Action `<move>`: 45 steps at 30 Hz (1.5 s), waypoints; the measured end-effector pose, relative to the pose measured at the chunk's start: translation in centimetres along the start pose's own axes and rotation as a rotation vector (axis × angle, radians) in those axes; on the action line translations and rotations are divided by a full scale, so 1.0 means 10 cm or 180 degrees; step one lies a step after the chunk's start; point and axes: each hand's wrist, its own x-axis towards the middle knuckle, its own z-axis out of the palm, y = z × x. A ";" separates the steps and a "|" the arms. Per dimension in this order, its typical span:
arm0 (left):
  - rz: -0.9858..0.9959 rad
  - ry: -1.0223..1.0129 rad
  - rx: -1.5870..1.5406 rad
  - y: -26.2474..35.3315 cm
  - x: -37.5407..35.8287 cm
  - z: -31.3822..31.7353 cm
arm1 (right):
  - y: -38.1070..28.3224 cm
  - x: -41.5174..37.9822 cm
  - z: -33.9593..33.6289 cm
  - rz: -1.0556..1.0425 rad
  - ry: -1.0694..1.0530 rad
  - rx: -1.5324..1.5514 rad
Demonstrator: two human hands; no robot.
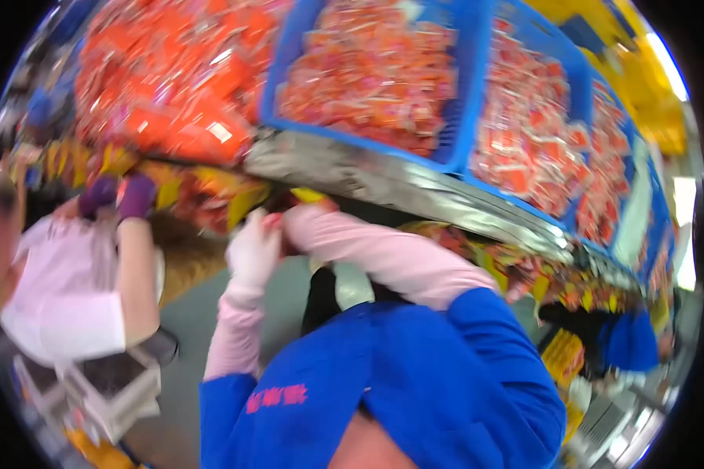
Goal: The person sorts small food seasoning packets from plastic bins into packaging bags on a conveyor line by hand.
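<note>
My left hand [252, 250], in a white glove, reaches up at the middle of the head view. Its fingers look pinched together, with a small red spot at their tips that is too blurred to name. My right hand [286, 227] is right beside it, at the end of a pink sleeve, mostly dark and smeared, its fingers not readable. Both are at the near edge of the bench, by a row of red and yellow packets [203, 195]. A yellow piece [309, 195] shows just above my right hand.
Blue crates [454, 148] of small red wrapped packets [375, 78] stand beyond a silvery ledge [414, 195]. A heap of larger red packets [180, 70] lies at upper left. A co-worker with purple gloves [137, 195] works at left, near a pale stool [117, 391].
</note>
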 end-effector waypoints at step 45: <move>0.2298 -0.0177 0.0090 1.17 0.84 -0.27 | -1.68 -3.57 -1.38 0.1959 0.2548 0.0517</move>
